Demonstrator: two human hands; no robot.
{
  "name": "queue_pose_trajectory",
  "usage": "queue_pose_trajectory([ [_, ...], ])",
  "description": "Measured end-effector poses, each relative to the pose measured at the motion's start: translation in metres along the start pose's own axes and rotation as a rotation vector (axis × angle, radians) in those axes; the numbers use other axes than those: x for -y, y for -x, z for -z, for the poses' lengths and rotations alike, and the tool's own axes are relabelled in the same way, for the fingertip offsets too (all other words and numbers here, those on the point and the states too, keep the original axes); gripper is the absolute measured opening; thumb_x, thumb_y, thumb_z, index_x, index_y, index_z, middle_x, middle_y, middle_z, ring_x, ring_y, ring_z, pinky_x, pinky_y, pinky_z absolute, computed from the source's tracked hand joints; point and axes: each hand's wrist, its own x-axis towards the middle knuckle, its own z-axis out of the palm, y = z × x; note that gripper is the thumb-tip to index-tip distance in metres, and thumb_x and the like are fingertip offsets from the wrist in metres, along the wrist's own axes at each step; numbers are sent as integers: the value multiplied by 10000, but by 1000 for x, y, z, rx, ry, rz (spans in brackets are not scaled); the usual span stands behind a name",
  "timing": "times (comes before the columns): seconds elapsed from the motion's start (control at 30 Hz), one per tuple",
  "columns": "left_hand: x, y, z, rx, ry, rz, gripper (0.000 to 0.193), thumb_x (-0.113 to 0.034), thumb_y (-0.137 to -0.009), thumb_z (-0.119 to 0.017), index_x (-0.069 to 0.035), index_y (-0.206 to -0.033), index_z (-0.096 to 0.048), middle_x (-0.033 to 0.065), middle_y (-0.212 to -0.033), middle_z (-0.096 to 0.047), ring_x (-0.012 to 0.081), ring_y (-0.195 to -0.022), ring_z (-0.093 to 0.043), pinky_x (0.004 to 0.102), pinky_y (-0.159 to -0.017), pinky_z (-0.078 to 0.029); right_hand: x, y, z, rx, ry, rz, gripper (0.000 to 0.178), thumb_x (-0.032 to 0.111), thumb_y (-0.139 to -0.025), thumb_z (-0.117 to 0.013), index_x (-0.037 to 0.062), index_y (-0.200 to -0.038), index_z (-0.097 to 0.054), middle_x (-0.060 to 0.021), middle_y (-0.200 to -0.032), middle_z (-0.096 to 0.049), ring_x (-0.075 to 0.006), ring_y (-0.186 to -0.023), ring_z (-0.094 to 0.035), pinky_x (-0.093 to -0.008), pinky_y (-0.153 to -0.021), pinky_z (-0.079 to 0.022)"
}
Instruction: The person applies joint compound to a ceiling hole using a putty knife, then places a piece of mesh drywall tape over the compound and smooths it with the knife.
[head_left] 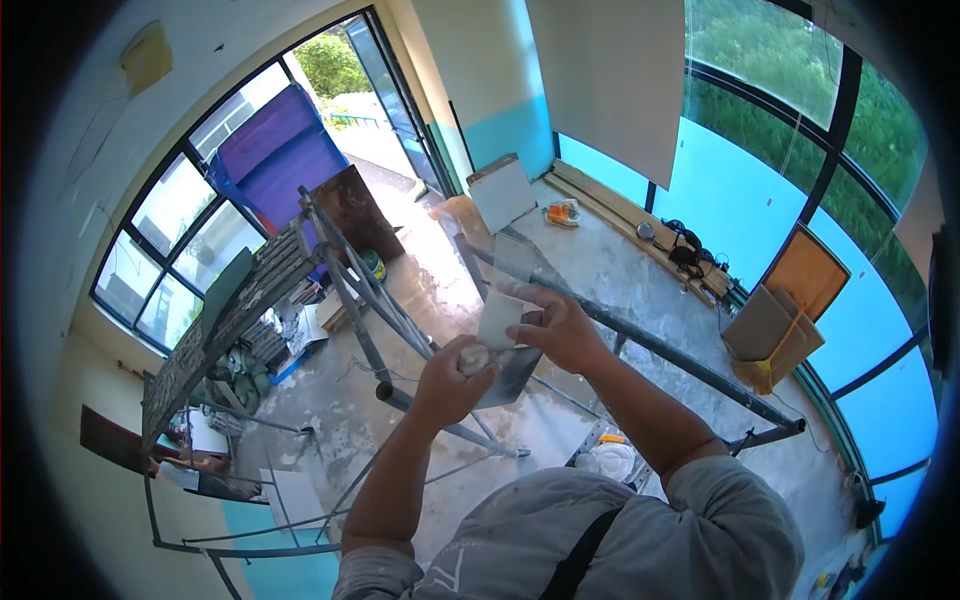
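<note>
In front of my body, both hands are raised close together over a metal frame. My right hand [560,328] grips a white piece [497,318], with the fingers along its far and right sides. From its far end a thin, see-through strip with a fine grid, like mesh tape [513,258], reaches away from me. Just left of it and lower, my left hand [450,380] is closed, thumb and fingers around a small whitish thing [473,359] whose kind I cannot make out. Below the hands is a dark grey board or box [508,378], partly hidden by them.
Scaffold tubes [690,370] run right of my hands, and a scaffold with a grated platform [235,310] stands left. Cardboard [775,325] leans by the right windows. Long boards [640,235] carry dark cables [690,255]. A white bucket-like thing [608,460] is near my right elbow.
</note>
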Motion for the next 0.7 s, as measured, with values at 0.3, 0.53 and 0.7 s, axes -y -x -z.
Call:
queue_pose_trajectory([
  [0.3, -9, 5, -26, 36, 22, 171, 379, -212, -791, -699, -26, -1111, -619, 164, -966, -673, 241, -873, -663, 348, -781, -504, 10, 17, 9, 27, 473, 172, 665, -21, -793, -684, -6, -1398, -409, -198, -1454, -364, -258, -1094, -621, -306, -857, -554],
  [0.53, -53, 16, -12, -11, -492, -290, 275, -83, -741, -688, -44, -1007, -635, 117, -1006, -666, 295, -941, -628, 392, -840, -497, -2, 11, 58, -44, 466, 173, 671, 45, -810, -686, 46, -1421, -409, -268, -1468, -321, -182, -897, -669, -277, -740, -545],
  [0.7, -80, 0, -18, -94, -786, -558, 289, -50, -703, -676, -68, -988, -628, 89, -972, -650, 282, -893, -607, 401, -819, -486, 0, 12, 64, -17, 485, 103, 669, 46, -787, -704, -16, -1387, -414, -218, -1411, -415, -214, -913, -681, -302, -756, -551],
])
